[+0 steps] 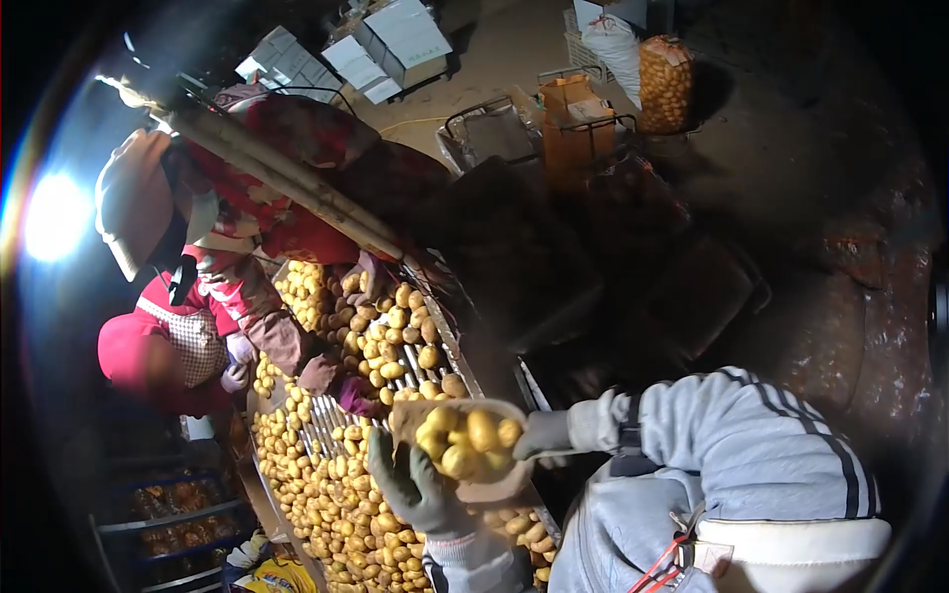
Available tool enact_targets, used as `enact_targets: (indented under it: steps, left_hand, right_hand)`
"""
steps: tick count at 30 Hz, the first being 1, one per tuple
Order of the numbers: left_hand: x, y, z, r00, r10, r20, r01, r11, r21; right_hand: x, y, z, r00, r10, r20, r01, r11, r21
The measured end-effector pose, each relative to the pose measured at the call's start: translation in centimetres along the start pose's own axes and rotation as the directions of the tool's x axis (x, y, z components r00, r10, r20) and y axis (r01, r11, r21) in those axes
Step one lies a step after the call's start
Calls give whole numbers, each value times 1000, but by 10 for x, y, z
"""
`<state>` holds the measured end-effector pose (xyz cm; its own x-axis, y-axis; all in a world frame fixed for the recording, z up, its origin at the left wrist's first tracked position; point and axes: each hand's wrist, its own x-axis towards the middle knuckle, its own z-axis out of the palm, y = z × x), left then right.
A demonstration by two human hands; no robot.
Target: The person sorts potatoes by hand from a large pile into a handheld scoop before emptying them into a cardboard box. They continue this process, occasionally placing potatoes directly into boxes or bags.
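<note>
Head view, dim shed, strong fisheye.

- Both of my hands are gloved and closed on one cardboard tray (499,488), low and just left of centre.
- Left hand (415,486): dark glove, at 7 o'clock from the tray's middle. Fingers curl up against its outer wall, a firm hold.
- Right hand (542,436): grey glove, at 3 o'clock from the tray, clamped on its end. A grey striped sleeve (751,445) runs out behind it.
- The tray carries a heap of yellow potatoes (465,442). It is held above the near end of the sorting surface (324,419). I cannot tell whether its underside touches.
- The surface runs from 7 o'clock toward 11 o'clock. Its bare rollers show mid-way, with loose potatoes (336,504) thick on either side.
- Co-workers in red (198,336) stand at 9 o'clock, their hands (318,374) down among the loose potatoes.
- Bright lamp (54,217) at 9 o'clock, at the far edge.
- On the floor at 12 o'clock: white boxes (395,44). At 1 o'clock: an orange crate (568,133) and a filled mesh sack (664,87).
</note>
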<state>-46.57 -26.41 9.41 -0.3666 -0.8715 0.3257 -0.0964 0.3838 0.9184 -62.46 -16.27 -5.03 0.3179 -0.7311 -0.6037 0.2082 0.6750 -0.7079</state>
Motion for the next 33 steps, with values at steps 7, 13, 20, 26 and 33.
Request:
enact_targets:
  steps: [7, 13, 20, 26, 33]
  left_hand:
    - [-5, -78, -19, 994, -104, -29, 107, 919, 379]
    - [-20, -181, 39, 952, -131, 275, -94, 732, 675]
    - [-9, -196, 70, 904, -208, 374, -198, 571, 797]
    - [0, -196, 77, 883, -304, 358, -167, 509, 844]
    - [6, -193, 82, 868, -395, 301, -51, 532, 845]
  right_hand:
    - [-133, -7, -91, 918, 103, -383, -47, 987, 151]
    - [-211, -11, -206, 558, 66, -827, 218, 950, 223]
    - [-242, -41, -401, 225, 139, -964, 346, 914, 213]
    - [-188, -77, -589, 26, -21, -999, 504, 863, -5]
    - [-127, -100, -686, 180, 174, -968, 401, 886, 234]
